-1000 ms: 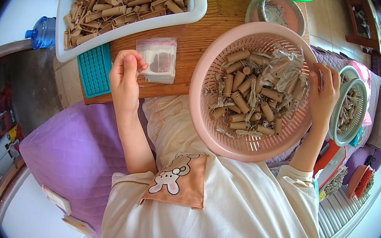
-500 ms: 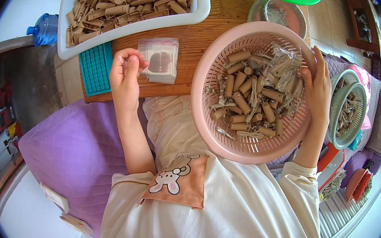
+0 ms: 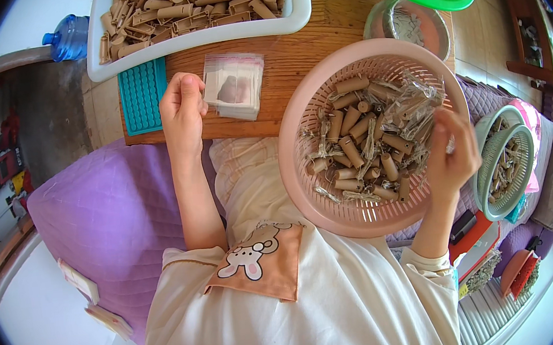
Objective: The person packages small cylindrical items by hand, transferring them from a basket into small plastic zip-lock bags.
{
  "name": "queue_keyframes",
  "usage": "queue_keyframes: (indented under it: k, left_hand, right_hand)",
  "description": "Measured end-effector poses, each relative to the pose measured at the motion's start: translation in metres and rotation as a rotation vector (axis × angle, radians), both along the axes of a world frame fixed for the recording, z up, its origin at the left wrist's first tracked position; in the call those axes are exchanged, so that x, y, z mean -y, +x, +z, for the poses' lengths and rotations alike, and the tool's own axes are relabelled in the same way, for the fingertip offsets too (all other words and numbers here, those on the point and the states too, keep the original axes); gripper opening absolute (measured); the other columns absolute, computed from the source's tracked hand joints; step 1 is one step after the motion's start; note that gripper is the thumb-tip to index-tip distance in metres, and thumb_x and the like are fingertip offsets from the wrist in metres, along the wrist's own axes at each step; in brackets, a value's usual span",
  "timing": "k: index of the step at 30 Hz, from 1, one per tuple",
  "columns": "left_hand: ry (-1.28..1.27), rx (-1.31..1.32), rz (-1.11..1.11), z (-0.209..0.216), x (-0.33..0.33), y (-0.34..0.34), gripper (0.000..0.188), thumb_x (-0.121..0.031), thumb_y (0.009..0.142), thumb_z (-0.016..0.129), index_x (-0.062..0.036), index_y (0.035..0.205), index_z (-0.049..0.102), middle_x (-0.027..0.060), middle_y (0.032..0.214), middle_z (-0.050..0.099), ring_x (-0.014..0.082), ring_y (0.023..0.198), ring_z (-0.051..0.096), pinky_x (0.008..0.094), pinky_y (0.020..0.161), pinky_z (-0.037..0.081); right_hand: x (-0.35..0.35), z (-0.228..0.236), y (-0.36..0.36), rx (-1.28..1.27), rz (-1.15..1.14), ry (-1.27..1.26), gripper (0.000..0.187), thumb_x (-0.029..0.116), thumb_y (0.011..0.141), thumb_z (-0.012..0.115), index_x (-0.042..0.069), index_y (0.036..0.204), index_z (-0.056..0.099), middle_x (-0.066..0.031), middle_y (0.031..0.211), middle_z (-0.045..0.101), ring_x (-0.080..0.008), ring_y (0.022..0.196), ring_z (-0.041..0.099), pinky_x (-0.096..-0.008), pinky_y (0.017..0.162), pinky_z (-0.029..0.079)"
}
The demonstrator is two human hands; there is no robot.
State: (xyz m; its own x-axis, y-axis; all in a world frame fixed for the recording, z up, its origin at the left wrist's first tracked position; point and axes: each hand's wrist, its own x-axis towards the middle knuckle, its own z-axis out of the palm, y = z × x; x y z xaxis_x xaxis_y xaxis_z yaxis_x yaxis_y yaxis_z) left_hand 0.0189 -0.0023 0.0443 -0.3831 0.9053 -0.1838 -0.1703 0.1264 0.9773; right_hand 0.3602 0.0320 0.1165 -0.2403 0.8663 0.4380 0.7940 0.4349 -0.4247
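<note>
Pink basket (image 3: 291, 164) sits in front of the person, at the right of the table (image 3: 273, 109), full of brown tubes (image 3: 351, 152) with pale strings tangled among them. Progress, my read: partway at best. Some clear plastic (image 3: 411, 108) lies over and among the tubes on the basket's right side; middle and left tubes look bare. Small clear bags (image 3: 239, 75) lie stacked on the table, and the white tray (image 3: 303, 11) is heaped with loose brown pieces (image 3: 175, 11), so plenty seems left. Finished count: can't tell.

Left hand (image 3: 183, 105) just beside the bag stack, touching or not unclear: fingers curled in, thumb close on the forefinger, maybe something thin pinched, can't tell. Right hand (image 3: 453, 150) over the basket's right side, blurred, fingers half curled near the plastic; can't tell whether it has hold of anything.

Versus half a second ago: right hand was at the basket's right rim, fingers stretched up along it; now it's come inward over the contents. Left hand has closed up more, about same spot. Tubes and plastic look much the same.
</note>
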Motion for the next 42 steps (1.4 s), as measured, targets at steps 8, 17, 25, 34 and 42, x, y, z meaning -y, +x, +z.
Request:
queue_keyframes:
  k: [8, 17, 25, 34, 42]
  left_hand:
    - [-0.295, -0.898, 0.000, -0.002, -0.008, 0.013, 0.027, -0.021, 0.077, 0.064, 0.0003, 0.091, 0.055, 0.0076, 0.077, 0.059, 0.0169, 0.066, 0.056, 0.0279, 0.061, 0.045]
    - [-0.509, -0.879, -0.089, -0.029, -0.013, 0.007, 0.040, -0.020, 0.064, 0.072, -0.0008, 0.094, 0.054, 0.0126, 0.086, 0.057, 0.0263, 0.079, 0.057, 0.0347, 0.067, 0.046]
    - [-0.388, -1.104, 0.048, -0.038, -0.010, -0.006, 0.045, -0.021, 0.063, 0.073, -0.0010, 0.098, 0.053, 0.0125, 0.086, 0.058, 0.0275, 0.081, 0.057, 0.0343, 0.069, 0.046]
    - [-0.494, -1.054, 0.001, -0.038, -0.009, -0.015, 0.029, -0.018, 0.067, 0.069, -0.0020, 0.088, 0.058, 0.0095, 0.073, 0.062, 0.0258, 0.069, 0.060, 0.0334, 0.064, 0.047]
    - [-0.323, -0.885, 0.136, -0.038, -0.005, -0.014, 0.019, -0.011, 0.071, 0.066, -0.0021, 0.086, 0.058, 0.0108, 0.074, 0.063, 0.0196, 0.067, 0.062, 0.0287, 0.062, 0.048]
  right_hand:
    - [0.022, -0.015, -0.051, 0.183, 0.233, -0.447, 0.017, 0.011, 0.067, 0.067, 0.002, 0.077, 0.057, -0.0081, 0.071, 0.053, -0.0223, 0.067, 0.054, -0.0325, 0.056, 0.044]
    - [0.037, -0.014, -0.058, 0.361, 0.207, -0.608, 0.022, 0.012, 0.067, 0.066, 0.001, 0.083, 0.054, -0.0120, 0.085, 0.047, -0.0271, 0.082, 0.049, -0.0346, 0.072, 0.042]
    - [0.030, -0.001, -0.030, -0.867, 0.247, -0.990, 0.025, 0.021, 0.092, 0.038, 0.001, 0.106, 0.041, -0.0063, 0.081, 0.048, -0.0143, 0.067, 0.052, -0.0281, 0.061, 0.045]
    - [0.025, -0.004, -0.021, -1.854, 0.188, -1.068, 0.037, 0.032, 0.095, 0.029, 0.003, 0.116, 0.036, -0.0049, 0.078, 0.042, -0.0059, 0.041, 0.032, -0.0197, 0.038, 0.030]
    - [0.023, -0.010, -0.027, -1.948, 0.222, -1.093, 0.035, 0.028, 0.095, 0.028, 0.002, 0.118, 0.034, -0.0042, 0.076, 0.039, -0.0046, 0.043, 0.028, -0.0182, 0.038, 0.023]
